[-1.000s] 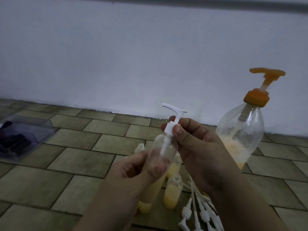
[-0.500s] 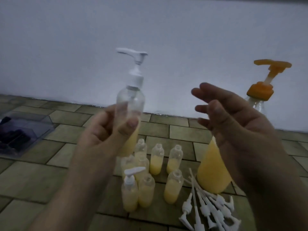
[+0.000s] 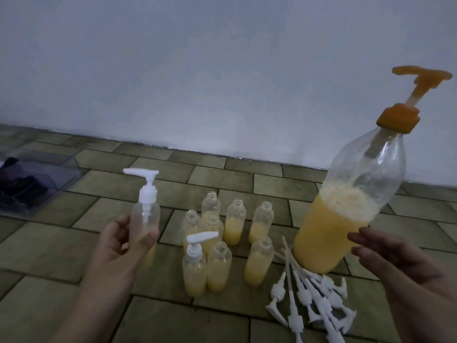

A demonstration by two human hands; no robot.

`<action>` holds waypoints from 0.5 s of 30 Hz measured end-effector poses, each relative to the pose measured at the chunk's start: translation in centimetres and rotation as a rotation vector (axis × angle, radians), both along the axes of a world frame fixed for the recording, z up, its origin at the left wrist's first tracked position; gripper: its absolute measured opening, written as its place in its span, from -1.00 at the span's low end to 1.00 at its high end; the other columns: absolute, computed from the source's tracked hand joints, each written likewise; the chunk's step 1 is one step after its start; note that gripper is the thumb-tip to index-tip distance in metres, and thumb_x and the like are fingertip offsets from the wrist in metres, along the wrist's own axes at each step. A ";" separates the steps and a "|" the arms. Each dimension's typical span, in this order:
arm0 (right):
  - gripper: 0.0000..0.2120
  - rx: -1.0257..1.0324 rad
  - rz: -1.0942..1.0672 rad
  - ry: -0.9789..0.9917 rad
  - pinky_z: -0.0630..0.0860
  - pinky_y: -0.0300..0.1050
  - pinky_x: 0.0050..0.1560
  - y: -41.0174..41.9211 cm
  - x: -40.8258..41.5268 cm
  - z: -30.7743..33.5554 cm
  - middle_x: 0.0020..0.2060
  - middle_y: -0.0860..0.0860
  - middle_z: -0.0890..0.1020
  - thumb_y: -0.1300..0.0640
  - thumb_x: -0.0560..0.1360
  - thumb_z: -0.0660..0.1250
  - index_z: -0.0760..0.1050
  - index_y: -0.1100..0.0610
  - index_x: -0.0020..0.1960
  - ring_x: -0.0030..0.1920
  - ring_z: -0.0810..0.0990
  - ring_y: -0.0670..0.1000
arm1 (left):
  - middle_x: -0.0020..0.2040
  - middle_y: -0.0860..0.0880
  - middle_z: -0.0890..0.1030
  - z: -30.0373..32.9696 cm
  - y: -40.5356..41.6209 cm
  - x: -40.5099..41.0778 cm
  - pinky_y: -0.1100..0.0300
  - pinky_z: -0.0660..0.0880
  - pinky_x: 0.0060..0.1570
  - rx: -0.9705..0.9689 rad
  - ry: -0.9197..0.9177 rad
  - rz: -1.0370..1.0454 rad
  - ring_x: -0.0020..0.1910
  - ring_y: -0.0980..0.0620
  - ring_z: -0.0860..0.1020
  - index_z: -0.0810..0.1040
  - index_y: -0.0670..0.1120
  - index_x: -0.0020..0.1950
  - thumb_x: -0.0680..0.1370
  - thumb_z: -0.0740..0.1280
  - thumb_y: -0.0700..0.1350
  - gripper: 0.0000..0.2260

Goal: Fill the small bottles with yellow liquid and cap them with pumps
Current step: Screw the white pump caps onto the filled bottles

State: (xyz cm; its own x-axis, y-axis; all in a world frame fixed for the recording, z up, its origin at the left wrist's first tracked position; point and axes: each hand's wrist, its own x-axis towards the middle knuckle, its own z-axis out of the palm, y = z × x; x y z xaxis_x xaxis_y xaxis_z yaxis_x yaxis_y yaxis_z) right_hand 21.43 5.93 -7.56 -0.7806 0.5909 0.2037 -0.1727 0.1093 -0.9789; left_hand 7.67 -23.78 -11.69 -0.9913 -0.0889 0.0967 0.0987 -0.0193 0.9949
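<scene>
— while the left hand (image 3: 123, 243) grips a capped bottle (image 3: 145, 219), pump on, above the floor left of the cluster, which step is this?
— capping, by my judgement; that one wants setting down by the other capped bottle (image 3: 194, 268) at the near left.
— right hand (image 3: 395, 258)?
— fingers relaxed, holding nothing, just near of the large supply bottle (image 3: 346, 214).
— remaining stock?
— seven open filled bottles (image 3: 259, 263) in the middle; loose pumps (image 3: 314, 298) heaped at the near right.
— next move calls for?
— likely one pump from the heap, stem fed straight down an open neck.
</scene>
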 end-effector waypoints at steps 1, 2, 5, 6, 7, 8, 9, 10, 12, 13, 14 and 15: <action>-0.24 -0.004 -0.003 -0.016 0.56 -0.33 -0.06 0.1 0.1 -0.3 -0.12 0.05 0.72 -0.36 -0.17 0.57 0.67 -0.01 -0.05 -0.06 0.67 -0.04 | -0.07 -0.01 0.62 -0.6 -0.1 0.1 0.48 0.46 -0.36 -0.008 -0.012 -0.009 -0.15 0.09 0.54 0.49 -0.13 0.16 0.45 0.38 -0.25 -0.70; -0.24 -0.005 -0.005 -0.029 0.56 -0.34 -0.07 0.2 0.2 -0.5 -0.14 0.05 0.72 -0.37 -0.17 0.57 0.67 -0.02 -0.06 -0.08 0.67 -0.04 | -0.11 0.02 0.64 -1.1 -0.2 0.3 0.43 0.49 -0.33 -0.011 -0.022 -0.027 -0.13 0.05 0.54 0.50 -0.12 0.12 0.43 0.40 -0.26 -0.71; -0.26 0.012 -0.003 -0.057 0.55 -0.37 -0.10 0.4 0.4 -1.1 -0.18 0.04 0.72 -0.40 -0.19 0.55 0.67 -0.04 -0.10 -0.15 0.68 -0.09 | -0.15 0.08 0.67 -2.4 -0.5 0.6 0.21 0.47 -0.18 -0.013 -0.056 -0.091 -0.10 0.06 0.59 0.53 -0.05 0.04 0.23 0.56 -0.10 -0.58; -0.26 0.016 0.001 -0.064 0.55 -0.38 -0.11 0.4 0.4 -1.2 -0.19 0.04 0.72 -0.40 -0.19 0.55 0.68 -0.05 -0.11 -0.17 0.68 -0.10 | -0.12 0.07 0.68 -2.6 -0.6 0.7 0.19 0.45 -0.15 -0.012 -0.068 -0.105 -0.11 0.09 0.61 0.54 -0.03 0.04 0.17 0.55 -0.03 -0.53; -0.26 0.010 0.008 -0.072 0.55 -0.39 -0.12 0.5 0.5 -1.3 -0.20 0.04 0.72 -0.40 -0.21 0.55 0.68 -0.05 -0.12 -0.17 0.68 -0.11 | -0.09 0.04 0.68 -2.8 -0.5 0.8 0.17 0.46 -0.13 -0.011 -0.079 -0.117 -0.12 0.10 0.62 0.55 -0.02 0.04 0.14 0.52 0.01 -0.50; -0.25 0.001 0.014 -0.075 0.55 -0.40 -0.12 0.5 0.5 -1.4 -0.21 0.04 0.72 -0.40 -0.23 0.55 0.68 -0.04 -0.13 -0.18 0.68 -0.11 | -0.08 0.02 0.68 -3.0 -0.3 0.9 0.15 0.47 -0.13 -0.022 -0.088 -0.127 -0.12 0.10 0.63 0.56 -0.02 0.04 0.14 0.51 0.02 -0.50; -0.24 -0.011 0.015 -0.081 0.54 -0.40 -0.12 0.5 0.5 -1.5 -0.22 0.05 0.72 -0.39 -0.25 0.56 0.68 -0.03 -0.14 -0.18 0.68 -0.11 | -0.06 0.00 0.67 -3.1 -0.1 1.0 0.14 0.49 -0.13 -0.042 -0.088 -0.136 -0.12 0.10 0.63 0.56 -0.01 0.05 0.15 0.51 0.02 -0.51; -0.23 -0.017 0.011 -0.085 0.54 -0.40 -0.12 0.5 0.5 -1.6 -0.23 0.06 0.72 -0.38 -0.27 0.56 0.68 -0.02 -0.15 -0.18 0.68 -0.10 | -0.05 -0.01 0.67 -3.4 0.0 1.1 0.12 0.51 -0.12 -0.072 -0.088 -0.141 -0.10 0.09 0.63 0.56 -0.02 0.07 0.17 0.51 -0.01 -0.52; -0.21 -0.031 0.016 -0.086 0.54 -0.41 -0.13 0.6 0.4 -1.8 -0.24 0.08 0.72 -0.37 -0.29 0.57 0.68 0.01 -0.16 -0.17 0.69 -0.10 | 0.00 -0.02 0.66 -3.8 0.2 1.1 0.06 0.53 -0.05 -0.128 -0.097 -0.138 -0.02 0.04 0.62 0.55 0.00 0.10 0.27 0.55 -0.14 -0.56; -0.21 -0.036 0.020 -0.089 0.54 -0.41 -0.14 0.7 0.4 -1.8 -0.24 0.09 0.72 -0.37 -0.30 0.57 0.68 0.02 -0.16 -0.17 0.69 -0.10 | 0.02 -0.02 0.65 -4.1 0.3 1.1 0.05 0.53 -0.04 -0.141 -0.102 -0.136 0.01 0.03 0.62 0.55 0.02 0.11 0.32 0.54 -0.22 -0.59; -0.21 -0.035 0.018 -0.096 0.54 -0.42 -0.14 0.9 0.3 -2.0 -0.24 0.09 0.71 -0.37 -0.30 0.57 0.68 0.02 -0.17 -0.18 0.69 -0.11 | 0.03 -0.02 0.64 -4.3 0.4 1.1 0.06 0.53 -0.04 -0.148 -0.106 -0.136 0.00 0.03 0.62 0.54 0.03 0.12 0.37 0.50 -0.27 -0.61; -0.21 -0.036 0.018 -0.109 0.54 -0.43 -0.15 0.9 0.3 -2.0 -0.24 0.09 0.72 -0.37 -0.31 0.56 0.68 0.01 -0.17 -0.18 0.68 -0.12 | 0.03 -0.02 0.64 -4.5 0.5 1.1 0.08 0.52 -0.05 -0.151 -0.114 -0.138 -0.01 0.04 0.62 0.54 0.02 0.12 0.40 0.46 -0.29 -0.64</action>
State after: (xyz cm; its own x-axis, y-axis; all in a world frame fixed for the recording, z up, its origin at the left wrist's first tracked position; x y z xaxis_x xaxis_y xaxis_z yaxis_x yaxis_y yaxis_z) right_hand 21.75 6.84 -9.53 -0.8075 0.5820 0.0958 -0.0667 0.0714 -0.9952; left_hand 8.74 -23.28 -16.19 -0.9984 0.0551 -0.0142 -0.0073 0.1248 0.9922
